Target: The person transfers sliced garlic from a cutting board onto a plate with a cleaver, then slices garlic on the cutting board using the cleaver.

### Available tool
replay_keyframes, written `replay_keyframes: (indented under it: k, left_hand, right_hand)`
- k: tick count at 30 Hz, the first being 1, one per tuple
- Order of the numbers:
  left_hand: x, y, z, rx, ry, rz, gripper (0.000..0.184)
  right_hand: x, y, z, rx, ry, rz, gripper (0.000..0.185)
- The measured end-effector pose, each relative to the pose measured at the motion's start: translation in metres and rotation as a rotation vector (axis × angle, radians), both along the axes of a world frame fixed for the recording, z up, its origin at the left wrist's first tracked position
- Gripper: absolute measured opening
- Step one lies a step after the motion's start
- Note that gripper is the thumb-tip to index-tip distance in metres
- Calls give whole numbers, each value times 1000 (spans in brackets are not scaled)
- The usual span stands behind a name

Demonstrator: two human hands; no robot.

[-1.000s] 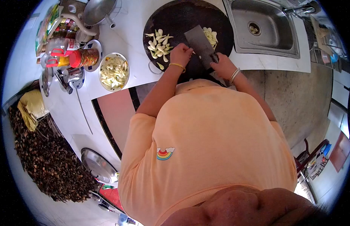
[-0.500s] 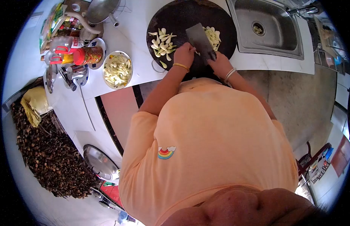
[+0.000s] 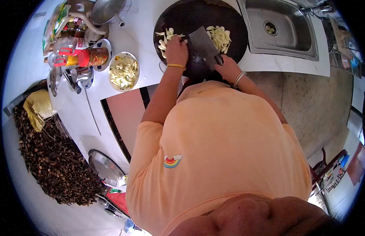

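Observation:
My right hand (image 3: 229,69) is closed round the handle of a cleaver (image 3: 205,46), whose broad blade lies slanted over the dark round chopping board (image 3: 190,15). My left hand (image 3: 177,51) is over the pile of whole peeled garlic cloves (image 3: 163,39) at the board's left. Its fingers point down into the pile, and their tips are hidden from me. To the right of the blade lies a heap of cut garlic pieces (image 3: 220,38). Wet specks show on the blade.
A bowl of pale garlic pieces (image 3: 124,72) stands left of the board. Beyond it are a red-lidded jar (image 3: 93,57), bottles and a metal pan (image 3: 107,11). On the right is a steel sink (image 3: 284,33). A round metal lid (image 3: 105,168) rests at lower left.
My left hand has moved left from beside the cleaver to the whole cloves. The cleaver has shifted slightly left and down, still in my right hand.

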State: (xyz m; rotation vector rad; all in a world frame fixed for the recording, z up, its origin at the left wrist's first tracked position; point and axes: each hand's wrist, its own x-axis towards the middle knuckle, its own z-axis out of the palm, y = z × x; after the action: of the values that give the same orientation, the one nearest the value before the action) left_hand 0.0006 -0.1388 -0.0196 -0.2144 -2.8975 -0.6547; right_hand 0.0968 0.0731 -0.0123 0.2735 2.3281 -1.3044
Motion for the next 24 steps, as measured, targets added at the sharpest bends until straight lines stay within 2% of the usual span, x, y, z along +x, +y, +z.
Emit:
replay_keyframes:
  k: [2, 3, 6, 8, 12, 14, 17, 24]
  left_hand:
    - [11, 18, 0, 325, -312, 33, 29]
    - [15, 27, -1, 335, -414, 95, 33]
    - [26, 39, -26, 363, -405, 72, 32]
    - [29, 41, -27, 160, -534, -4, 34]
    - [24, 37, -30, 175, -511, -56, 39]
    - [22, 33, -31, 165, -580, -103, 39]
    - [19, 31, -31, 185, -578, -138, 39]
    - [16, 25, -30, 305, -694, -152, 36]
  right_hand:
    - [-3, 1, 8, 44, 1, -2, 36]
    - [-4, 0, 5, 46, 3, 5, 36]
    - [-3, 3, 1, 204, 136, -126, 36]
    - [-3, 4, 5, 227, 155, -31, 37]
    - [1, -1, 15, 160, 71, -25, 36]
    - [5, -1, 9, 97, 97, -45, 36]
    - [7, 7, 9, 196, 150, 21, 35]
    - [-5, 22, 13, 137, 103, 87, 32]
